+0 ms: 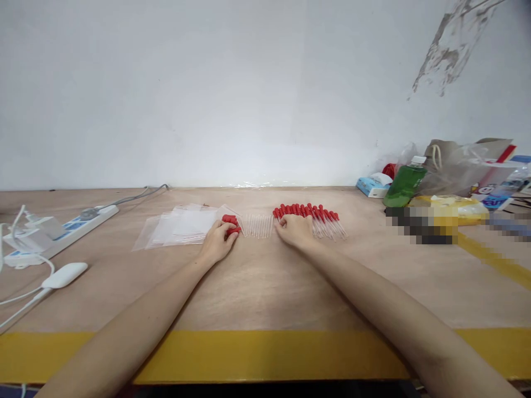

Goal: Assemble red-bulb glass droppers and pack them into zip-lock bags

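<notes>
1. Left hand: fingers curled and drawn toward the thumb, with a small cluster of red caps held at the fingertips; the exact number gripped cannot be told.
2. Right hand: back turned upward, fingertips lowered to the near left end of the red-topped tubes; whether a tube is pinched or only touched cannot be told, the grip being partly hidden.
3. Between the hands, a row of clear tubes is laid side by side on the wooden table, without red tops.
4. The red-topped tubes are ranged in a slanting row beneath and to the right of the right hand, red ends pointed toward the wall.
5. Clear plastic sheets are piled, overlapping, just left of the left hand.
6. At far left, a power strip is seen; at right, a green bottle is tilted beside a blue tissue pack.
</notes>
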Action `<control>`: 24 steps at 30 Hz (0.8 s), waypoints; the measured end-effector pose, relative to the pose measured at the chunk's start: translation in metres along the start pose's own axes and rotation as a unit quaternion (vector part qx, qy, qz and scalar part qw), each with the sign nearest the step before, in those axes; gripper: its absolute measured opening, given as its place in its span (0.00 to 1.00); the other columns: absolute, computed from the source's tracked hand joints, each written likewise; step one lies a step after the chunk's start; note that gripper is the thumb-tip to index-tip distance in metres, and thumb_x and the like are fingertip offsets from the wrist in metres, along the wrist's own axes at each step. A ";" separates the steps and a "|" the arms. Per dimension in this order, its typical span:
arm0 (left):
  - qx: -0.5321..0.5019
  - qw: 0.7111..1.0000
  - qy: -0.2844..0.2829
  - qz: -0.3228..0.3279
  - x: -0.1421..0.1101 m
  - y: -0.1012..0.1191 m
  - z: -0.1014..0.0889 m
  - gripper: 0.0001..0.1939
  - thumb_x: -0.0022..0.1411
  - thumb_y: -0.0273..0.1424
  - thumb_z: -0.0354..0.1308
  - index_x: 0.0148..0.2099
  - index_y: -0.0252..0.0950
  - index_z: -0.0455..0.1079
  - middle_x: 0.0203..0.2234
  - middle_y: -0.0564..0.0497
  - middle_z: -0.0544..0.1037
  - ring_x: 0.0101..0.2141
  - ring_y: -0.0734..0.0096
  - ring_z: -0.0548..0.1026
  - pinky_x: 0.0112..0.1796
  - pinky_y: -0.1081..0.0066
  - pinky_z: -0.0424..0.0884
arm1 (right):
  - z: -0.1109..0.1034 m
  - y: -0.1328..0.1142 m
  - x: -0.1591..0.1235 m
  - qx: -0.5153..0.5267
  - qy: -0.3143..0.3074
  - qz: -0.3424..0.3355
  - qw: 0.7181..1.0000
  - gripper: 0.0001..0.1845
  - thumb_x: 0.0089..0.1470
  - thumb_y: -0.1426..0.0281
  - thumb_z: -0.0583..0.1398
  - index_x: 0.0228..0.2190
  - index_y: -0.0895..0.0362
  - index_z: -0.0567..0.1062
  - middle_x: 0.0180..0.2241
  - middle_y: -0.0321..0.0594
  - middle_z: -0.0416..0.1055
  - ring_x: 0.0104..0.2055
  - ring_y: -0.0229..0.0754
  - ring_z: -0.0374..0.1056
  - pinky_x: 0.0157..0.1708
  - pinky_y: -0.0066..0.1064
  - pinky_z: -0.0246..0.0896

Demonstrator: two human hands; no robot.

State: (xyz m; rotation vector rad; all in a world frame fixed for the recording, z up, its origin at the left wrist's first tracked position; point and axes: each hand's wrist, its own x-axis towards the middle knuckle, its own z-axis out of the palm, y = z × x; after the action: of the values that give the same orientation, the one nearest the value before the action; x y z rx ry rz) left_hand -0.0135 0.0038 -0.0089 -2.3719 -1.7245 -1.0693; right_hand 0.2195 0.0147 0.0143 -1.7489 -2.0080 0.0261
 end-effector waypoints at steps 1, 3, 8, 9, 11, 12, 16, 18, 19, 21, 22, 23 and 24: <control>0.002 1.000 0.001 -0.005 0.000 0.000 0.000 0.11 0.55 0.32 0.53 0.40 0.35 0.69 0.33 0.49 0.67 0.34 0.68 0.68 0.36 0.69 0.67 | 0.002 -0.007 0.004 -0.009 -0.011 0.016 1.000 0.14 0.50 0.62 0.52 0.25 0.57 0.73 0.29 0.42 0.72 0.35 0.44 0.66 0.43 0.41 0.42; 0.005 1.000 -0.002 -0.009 0.000 0.002 0.000 0.10 0.55 0.32 0.53 0.39 0.36 0.69 0.32 0.50 0.66 0.34 0.68 0.68 0.35 0.69 0.67 | 0.006 -0.018 0.012 -0.025 -0.039 0.057 0.997 0.13 0.49 0.64 0.52 0.27 0.59 0.73 0.30 0.46 0.72 0.35 0.46 0.66 0.43 0.41 0.43; 0.013 1.000 0.003 -0.005 0.001 0.005 0.001 0.06 0.55 0.29 0.52 0.36 0.37 0.67 0.33 0.51 0.66 0.34 0.68 0.68 0.34 0.69 0.66 | 0.009 -0.032 0.025 -0.027 -0.084 0.105 0.991 0.10 0.46 0.69 0.54 0.30 0.59 0.73 0.34 0.49 0.72 0.37 0.48 0.67 0.42 0.42 0.44; 0.017 1.000 0.008 0.003 0.002 0.004 0.002 0.06 0.55 0.28 0.51 0.36 0.38 0.67 0.34 0.50 0.67 0.34 0.68 0.68 0.34 0.69 0.66 | 0.009 -0.034 0.027 -0.025 -0.090 0.109 0.990 0.10 0.45 0.69 0.55 0.30 0.59 0.73 0.34 0.49 0.72 0.38 0.48 0.67 0.43 0.42 0.44; 0.025 0.999 0.020 0.028 0.004 0.002 0.003 0.06 0.55 0.26 0.52 0.36 0.38 0.66 0.34 0.50 0.67 0.36 0.67 0.68 0.36 0.69 0.66 | 0.009 -0.037 0.031 -0.022 -0.106 0.120 0.987 0.10 0.44 0.69 0.56 0.30 0.59 0.74 0.34 0.49 0.72 0.38 0.48 0.67 0.43 0.43 0.43; 0.032 0.998 0.028 0.041 0.005 0.001 0.004 0.06 0.54 0.26 0.52 0.36 0.37 0.66 0.34 0.50 0.68 0.36 0.66 0.68 0.37 0.68 0.65 | 0.009 -0.039 0.032 -0.020 -0.114 0.126 0.985 0.10 0.43 0.70 0.56 0.30 0.59 0.74 0.34 0.49 0.72 0.38 0.48 0.67 0.43 0.44 0.44; 0.043 0.994 0.081 0.056 0.008 0.000 0.004 0.07 0.55 0.27 0.53 0.39 0.37 0.67 0.33 0.49 0.68 0.37 0.64 0.67 0.39 0.66 0.65 | 0.009 -0.042 0.037 -0.009 -0.141 0.141 0.980 0.12 0.42 0.71 0.57 0.33 0.59 0.73 0.36 0.49 0.71 0.40 0.50 0.66 0.43 0.43 0.45; 0.021 0.992 0.112 0.054 0.006 0.006 0.002 0.11 0.57 0.27 0.51 0.44 0.36 0.65 0.34 0.48 0.67 0.36 0.65 0.68 0.39 0.67 0.65 | 0.009 -0.043 0.037 -0.001 -0.153 0.142 0.978 0.13 0.42 0.71 0.57 0.34 0.59 0.73 0.38 0.50 0.71 0.41 0.50 0.66 0.43 0.43 0.46; 0.004 0.991 0.123 0.055 0.005 0.010 0.001 0.12 0.58 0.28 0.49 0.45 0.36 0.65 0.34 0.48 0.67 0.36 0.66 0.68 0.38 0.67 0.65 | 0.008 -0.044 0.037 0.003 -0.158 0.141 0.977 0.13 0.43 0.70 0.57 0.34 0.60 0.73 0.38 0.51 0.71 0.41 0.51 0.66 0.43 0.43 0.47; -0.030 0.989 0.127 0.065 0.000 0.020 -0.001 0.12 0.59 0.29 0.48 0.45 0.35 0.66 0.33 0.48 0.66 0.35 0.68 0.68 0.37 0.69 0.66 | 0.005 -0.046 0.036 0.014 -0.168 0.134 0.977 0.14 0.44 0.70 0.57 0.35 0.61 0.73 0.39 0.52 0.71 0.42 0.53 0.65 0.42 0.43 0.49; -0.048 0.989 0.119 0.072 -0.003 0.025 -0.002 0.12 0.60 0.29 0.47 0.44 0.35 0.67 0.32 0.49 0.66 0.34 0.69 0.67 0.36 0.70 0.66 | 0.002 -0.046 0.035 0.022 -0.171 0.127 0.977 0.14 0.44 0.69 0.56 0.35 0.62 0.72 0.39 0.53 0.70 0.42 0.53 0.65 0.41 0.42 0.50; -0.065 0.989 0.107 0.078 -0.007 0.030 -0.002 0.11 0.60 0.30 0.48 0.43 0.35 0.67 0.31 0.49 0.66 0.34 0.70 0.67 0.35 0.71 0.67 | -0.002 -0.045 0.032 0.031 -0.171 0.117 0.978 0.14 0.46 0.69 0.56 0.35 0.63 0.72 0.39 0.54 0.70 0.42 0.53 0.65 0.40 0.40 0.52; -0.082 0.989 0.089 0.083 -0.011 0.036 -0.002 0.11 0.60 0.30 0.48 0.42 0.34 0.68 0.30 0.49 0.66 0.33 0.70 0.67 0.34 0.71 0.66 | -0.006 -0.043 0.028 0.042 -0.169 0.103 0.979 0.14 0.47 0.68 0.55 0.35 0.64 0.72 0.39 0.55 0.70 0.42 0.52 0.65 0.38 0.37 0.54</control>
State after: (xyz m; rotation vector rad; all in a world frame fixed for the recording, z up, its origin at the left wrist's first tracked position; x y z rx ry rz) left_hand 0.0144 -0.0197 -0.0002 -2.3744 -1.4067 -1.3937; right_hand 0.1801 0.0313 0.0426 -1.9966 -2.0039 0.4980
